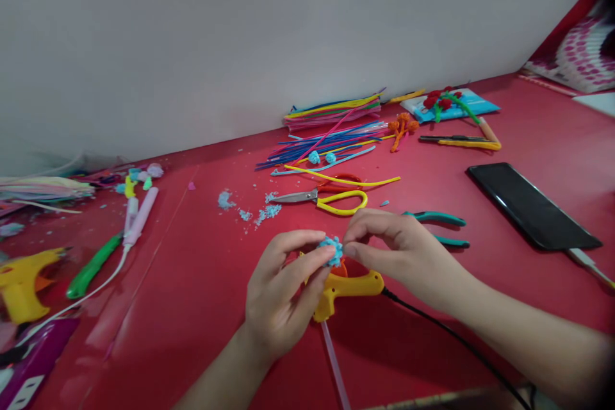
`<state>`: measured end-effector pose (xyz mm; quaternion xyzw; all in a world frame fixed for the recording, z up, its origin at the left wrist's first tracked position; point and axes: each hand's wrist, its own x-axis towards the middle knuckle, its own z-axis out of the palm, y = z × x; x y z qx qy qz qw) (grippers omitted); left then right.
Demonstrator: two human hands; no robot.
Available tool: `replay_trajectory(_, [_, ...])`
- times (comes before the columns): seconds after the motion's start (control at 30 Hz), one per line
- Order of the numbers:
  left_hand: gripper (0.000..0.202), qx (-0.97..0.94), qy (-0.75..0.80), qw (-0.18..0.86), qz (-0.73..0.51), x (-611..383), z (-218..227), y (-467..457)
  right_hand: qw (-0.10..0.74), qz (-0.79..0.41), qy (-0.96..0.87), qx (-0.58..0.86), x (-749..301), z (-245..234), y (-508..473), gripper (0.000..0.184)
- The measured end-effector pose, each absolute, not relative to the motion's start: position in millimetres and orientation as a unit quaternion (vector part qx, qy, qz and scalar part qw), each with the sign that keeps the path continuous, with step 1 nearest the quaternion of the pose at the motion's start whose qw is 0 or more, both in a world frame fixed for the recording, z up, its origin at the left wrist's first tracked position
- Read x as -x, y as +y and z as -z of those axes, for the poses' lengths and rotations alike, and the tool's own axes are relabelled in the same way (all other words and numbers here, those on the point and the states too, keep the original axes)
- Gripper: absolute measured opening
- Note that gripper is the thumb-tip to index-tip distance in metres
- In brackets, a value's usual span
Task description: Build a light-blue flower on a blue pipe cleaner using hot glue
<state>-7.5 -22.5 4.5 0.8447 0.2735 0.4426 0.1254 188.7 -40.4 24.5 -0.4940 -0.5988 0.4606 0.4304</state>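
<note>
A small light-blue fuzzy ball (331, 251), bumpy like bunched pipe cleaner, is held between the thumb and fingers of my left hand (288, 291). My right hand (401, 246) is pinched closed at the ball's right edge; what its fingertips hold, if anything, is too small to make out. Just below the ball lies a yellow glue gun (355, 285) with a clear glue stick (335, 362) coming out of it, partly hidden by my left hand. Teal-handled pliers (439, 219) lie behind my right hand. Scissors (331, 200) with red and yellow handles rest beyond both hands.
Blue fluff (269, 213) lies by the scissor tips. Pipe cleaners (331, 141), two blue balls (321, 157) and an orange pipe-cleaner flower (402, 128) sit farther back. A phone (531, 205) is at right. At left are another glue gun (29, 278) and a green-handled tool (96, 266).
</note>
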Motion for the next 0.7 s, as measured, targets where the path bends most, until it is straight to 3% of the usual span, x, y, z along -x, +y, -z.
replay_trajectory(0.37, [0.038,-0.833,0.293,0.132,-0.450,8.2,-4.5,-22.6,0.441,-0.447,-0.605,0.489,-190.8,-23.2,-40.9,0.011])
replay_trajectory(0.5, [0.037,-0.822,0.287,0.136,-0.473,8.1,-4.1,-21.5,0.472,-0.374,-0.612,0.512,-197.6,-21.7,-38.4,0.015])
replay_trajectory(0.7, [0.041,-0.822,0.282,0.143,-0.473,10.2,-3.3,-21.5,0.389,-0.313,-0.729,0.468,-198.6,-16.1,-31.6,0.006])
